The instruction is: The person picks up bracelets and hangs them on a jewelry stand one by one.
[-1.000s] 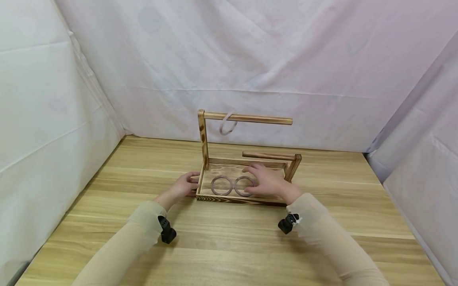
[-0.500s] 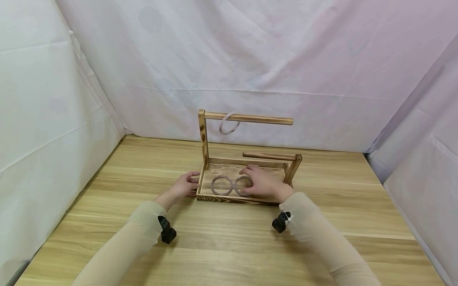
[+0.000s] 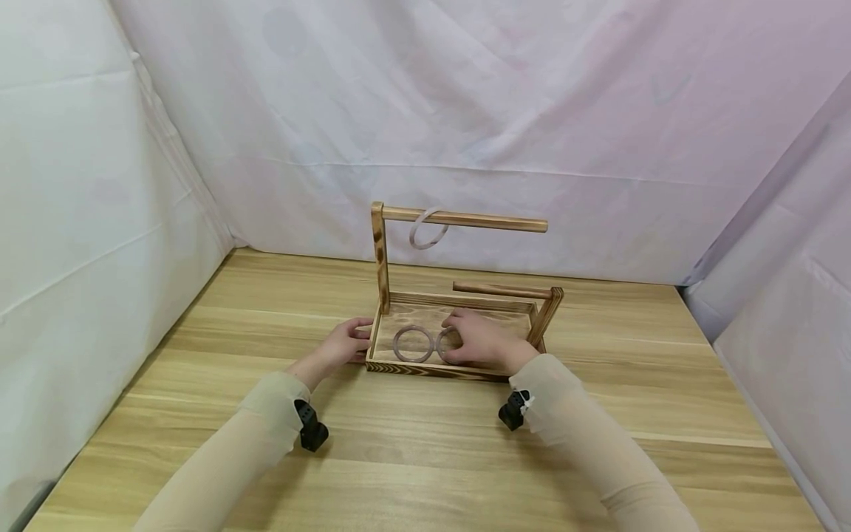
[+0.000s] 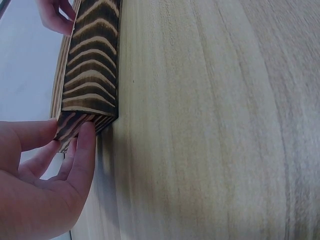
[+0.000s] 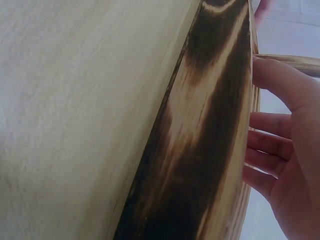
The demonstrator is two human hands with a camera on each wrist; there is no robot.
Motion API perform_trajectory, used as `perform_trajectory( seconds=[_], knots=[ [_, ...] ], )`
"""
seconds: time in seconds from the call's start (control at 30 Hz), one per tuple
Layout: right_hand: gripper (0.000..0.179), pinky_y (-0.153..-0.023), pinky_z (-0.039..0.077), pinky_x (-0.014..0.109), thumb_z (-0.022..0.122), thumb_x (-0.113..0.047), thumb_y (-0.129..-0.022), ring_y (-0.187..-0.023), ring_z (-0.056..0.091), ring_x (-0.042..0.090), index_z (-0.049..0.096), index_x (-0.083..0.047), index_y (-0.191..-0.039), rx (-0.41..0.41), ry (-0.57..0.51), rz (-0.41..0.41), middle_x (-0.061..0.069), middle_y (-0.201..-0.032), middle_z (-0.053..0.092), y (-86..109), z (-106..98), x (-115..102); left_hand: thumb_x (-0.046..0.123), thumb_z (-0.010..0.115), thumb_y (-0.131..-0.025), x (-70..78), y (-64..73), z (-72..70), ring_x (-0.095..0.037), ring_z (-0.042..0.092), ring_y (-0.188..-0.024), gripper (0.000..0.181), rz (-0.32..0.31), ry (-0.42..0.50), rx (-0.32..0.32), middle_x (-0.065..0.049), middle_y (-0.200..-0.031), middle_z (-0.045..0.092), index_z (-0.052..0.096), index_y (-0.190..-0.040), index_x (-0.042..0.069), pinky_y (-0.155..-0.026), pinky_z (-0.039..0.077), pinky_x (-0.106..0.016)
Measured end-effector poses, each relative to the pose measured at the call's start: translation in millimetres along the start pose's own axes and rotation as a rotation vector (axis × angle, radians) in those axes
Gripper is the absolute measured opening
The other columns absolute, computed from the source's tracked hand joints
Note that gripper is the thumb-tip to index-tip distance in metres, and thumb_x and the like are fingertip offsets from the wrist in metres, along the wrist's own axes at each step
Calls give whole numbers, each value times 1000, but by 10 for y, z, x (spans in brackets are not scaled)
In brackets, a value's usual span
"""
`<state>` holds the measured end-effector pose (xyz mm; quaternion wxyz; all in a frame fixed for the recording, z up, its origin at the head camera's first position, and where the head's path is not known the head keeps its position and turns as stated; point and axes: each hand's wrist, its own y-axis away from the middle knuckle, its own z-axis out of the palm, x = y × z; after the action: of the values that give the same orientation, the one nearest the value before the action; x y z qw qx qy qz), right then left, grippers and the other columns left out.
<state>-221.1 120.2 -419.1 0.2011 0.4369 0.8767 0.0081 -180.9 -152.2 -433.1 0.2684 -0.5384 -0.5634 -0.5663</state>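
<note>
Two purplish-grey bangles lie flat in a shallow wooden tray; one is the left bangle [image 3: 414,344]. My right hand [image 3: 484,341] is over the right bangle [image 3: 439,344], with thumb at its near side and fingers at its far side; part of that bangle is hidden. In the right wrist view, the fingers reach behind the tray's front wall [image 5: 200,125], their tips hidden. My left hand [image 3: 341,342] touches the left end of the tray [image 3: 399,367]; in the left wrist view, thumb and fingertips rest against its end wall [image 4: 75,122].
A third bangle [image 3: 416,235] hangs on the long upper bar [image 3: 499,221], carried by a post [image 3: 380,258] at the tray's left. A shorter, lower bar [image 3: 501,290] extends leftward from the right post [image 3: 545,318]. White cloth [image 3: 319,111] stands behind the wooden table [image 3: 412,458].
My right hand has moved left, further over the right bangle, covering more of it. My left hand stays at the tray's end. The hanging bangle has turned slightly on its bar.
</note>
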Motion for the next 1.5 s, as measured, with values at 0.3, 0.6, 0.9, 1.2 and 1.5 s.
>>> perform_trajectory(
  seconds=[0.3,0.6,0.9,1.2,1.5],
  knots=[
    [59,-93,46,37,68,-38,-82,-110,54,21,53,-7,-130,-23,31,-7,11,-130,49,-42,21,-11,-2,42,-96,11,2,3,-40,55,-115,50,-9,-5,2,-32,-133,45,27,-143,-5,-87,52,-41],
    [42,-75,45,30,69,-34,-81,-84,49,12,61,-10,-116,-23,110,-38,4,-106,51,-78,39,-35,-1,43,-96,10,-5,16,-39,55,-115,50,-14,1,1,-32,-133,45,28,-144,-4,-86,52,-40],
    [41,-76,45,31,70,-33,-81,-86,48,13,61,-11,-113,-34,155,-29,4,-104,49,-104,55,-58,-1,44,-96,4,-20,17,-39,55,-115,51,-20,0,11,-32,-133,45,28,-144,-4,-84,53,-38],
    [36,-73,44,29,69,-32,-80,-83,46,12,61,-13,-109,-39,164,-26,3,-101,48,-120,57,-57,-1,44,-96,10,-10,10,-39,55,-115,51,-23,-3,13,-31,-133,45,28,-144,-3,-86,52,-38],
    [39,-73,43,30,69,-30,-80,-86,45,14,59,-12,-113,-40,127,-31,4,-105,49,-108,65,-33,-1,44,-96,9,-8,6,-39,55,-115,51,-24,-13,5,-32,-133,45,28,-144,-4,-86,52,-39]
  ],
)
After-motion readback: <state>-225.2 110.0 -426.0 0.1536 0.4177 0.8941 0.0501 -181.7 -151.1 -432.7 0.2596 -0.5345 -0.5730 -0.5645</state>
